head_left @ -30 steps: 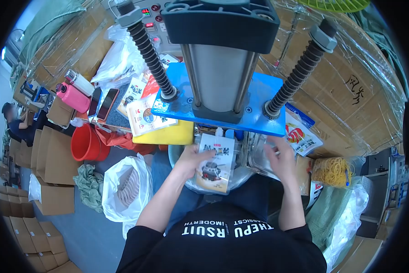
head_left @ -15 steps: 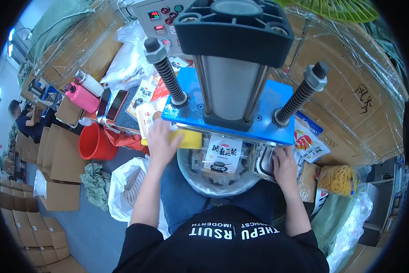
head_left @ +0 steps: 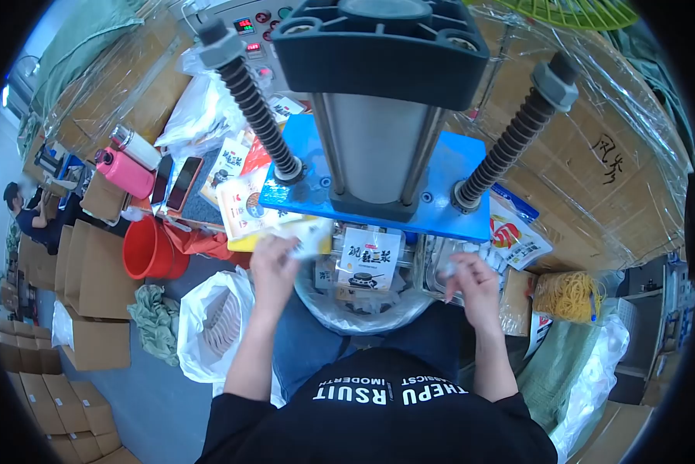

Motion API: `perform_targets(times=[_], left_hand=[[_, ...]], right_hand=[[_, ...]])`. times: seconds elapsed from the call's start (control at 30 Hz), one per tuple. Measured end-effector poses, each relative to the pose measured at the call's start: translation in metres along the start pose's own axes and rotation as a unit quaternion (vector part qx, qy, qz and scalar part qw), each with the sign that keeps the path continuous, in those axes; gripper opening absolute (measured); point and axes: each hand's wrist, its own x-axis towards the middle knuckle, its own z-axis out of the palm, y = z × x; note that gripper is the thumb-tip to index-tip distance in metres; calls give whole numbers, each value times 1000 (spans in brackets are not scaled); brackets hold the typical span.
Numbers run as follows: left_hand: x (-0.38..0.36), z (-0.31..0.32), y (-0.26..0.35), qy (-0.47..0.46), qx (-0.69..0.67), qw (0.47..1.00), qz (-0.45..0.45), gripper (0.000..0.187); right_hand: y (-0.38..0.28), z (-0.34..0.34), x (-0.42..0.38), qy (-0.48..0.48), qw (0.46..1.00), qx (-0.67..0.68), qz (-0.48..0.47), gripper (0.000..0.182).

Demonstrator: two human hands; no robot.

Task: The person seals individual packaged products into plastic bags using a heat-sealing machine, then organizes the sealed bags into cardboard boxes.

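Observation:
My left hand (head_left: 274,271) is closed on a pale pouch (head_left: 310,237), blurred by motion, above a yellow strip (head_left: 243,244) at the left of the press. In front of the press, my right hand (head_left: 475,288) has its thumb and fingers pinched on a small whitish piece (head_left: 446,271), too blurred to name. Beneath that hand lies a metal tray (head_left: 435,263). The blue press plate (head_left: 370,209) sits over a printed white pouch (head_left: 368,261) with dark lettering, which lies flat between my hands.
Spring-loaded bolts (head_left: 264,116) and a big cylinder (head_left: 378,147) rise from the press. More pouches (head_left: 243,205), two phones (head_left: 183,184) and a pink bottle (head_left: 124,173) occupy the left side. Yellow twine (head_left: 570,300) sits right; a red bucket (head_left: 152,251) stands left. Another person (head_left: 42,220) works far left.
My left hand has picked up a pale pouch. My right hand has lifted off the tray edge with a small piece. The spring bolts stand higher above the blue plate.

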Motion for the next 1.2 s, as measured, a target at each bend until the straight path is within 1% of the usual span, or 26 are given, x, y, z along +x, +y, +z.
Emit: perform_targets(times=[0.03, 0.07, 0.1, 0.13, 0.17, 0.2, 0.27, 0.3, 0.33, 0.37, 0.4, 0.47, 0.5, 0.57, 0.6, 0.7, 0.73, 0.87, 0.93, 0.97, 1.0, 1.07, 1.1, 1.13, 1.17, 1.2], left_hand=[[-11, 3, 15, -16, -13, 998, 52, 23], [-19, 5, 32, -32, -24, 994, 102, 23], [-23, 5, 50, -81, -35, 990, 112, 24], [-26, 6, 61, -126, -46, 983, 123, 26], [-27, 10, 62, -177, -43, 975, 131, 20], [-27, 10, 65, -175, -40, 975, 133, 20], [-31, 10, 71, -324, -174, 928, 57, 15], [-35, 13, 66, -343, -188, 919, 54, 15], [-41, 16, 64, -341, -188, 920, 54, 15], [-49, 19, 63, -373, -294, 876, -83, 16], [-55, 22, 63, -393, -390, 803, -219, 17], [-60, 30, 63, -379, -428, 788, -229, 19], [-60, 36, 58, -366, -430, 786, -254, 19], [-52, 46, 53, -319, -460, 776, -289, 19], [-45, 48, 52, -286, -489, 765, -305, 19], [-21, 62, 36, -219, -518, 749, -351, 19], [-13, 67, 31, -208, -511, 749, -368, 19], [-7, 74, 34, -185, -517, 748, -373, 18], [-8, 77, 32, -186, -523, 746, -369, 18], [-9, 78, 31, -184, -530, 744, -363, 18], [-10, 78, 30, -186, -530, 743, -363, 18], [-5, 75, 27, -204, -506, 764, -344, 19], [7, 58, 31, -253, -377, 831, -321, 18], [19, 37, 35, -297, -237, 876, -296, 18], [25, 26, 38, -177, -169, 947, -210, 23], [34, 13, 26, -48, -40, 995, -82, 23]], right_hand=[[1, 5, -5, -34, 998, -55, 19, 15], [-5, 11, -6, -33, 998, -56, 23, 15], [-16, 18, -3, -113, 969, -203, -85, 16], [-29, 26, 1, -191, 900, -341, -193, 16], [-41, 35, 4, -220, 874, -359, -242, 16], [-46, 40, 6, -220, 874, -358, -245, 16], [-51, 48, 10, -318, 833, -395, -220, 18], [-49, 48, 9, -318, 833, -395, -223, 18], [-44, 48, 7, -289, 866, -359, -196, 20], [-38, 48, 5, -260, 895, -323, -167, 22], [-32, 49, 3, -262, 894, -323, -166, 22], [-18, 50, -2, -210, 944, -255, -4, 39], [-9, 48, -4, -208, 945, -254, -2, 39], [2, 45, -1, -142, 967, -204, -49, 56], [1, 41, 1, -157, 973, -167, -41, 63], [-14, 30, 5, -120, 963, -232, -61, 58], [-19, 26, 5, -106, 969, -218, -50, 46], [-17, -6, 5, -110, 968, -217, -68, 36], [-15, -15, 9, -1, 897, -399, -189, 32], [-19, 0, 12, 77, 867, -438, -224, 32], [-10, -4, 17, 79, 867, -438, -223, 32], [17, -12, 34, 102, 735, -609, -280, 29], [18, -9, 34, 101, 765, -588, -244, 27], [20, -10, 36, 98, 772, -585, -230, 27], [22, -14, 38, 97, 779, -581, -215, 26], [22, -16, 38, 95, 782, -578, -215, 26]])
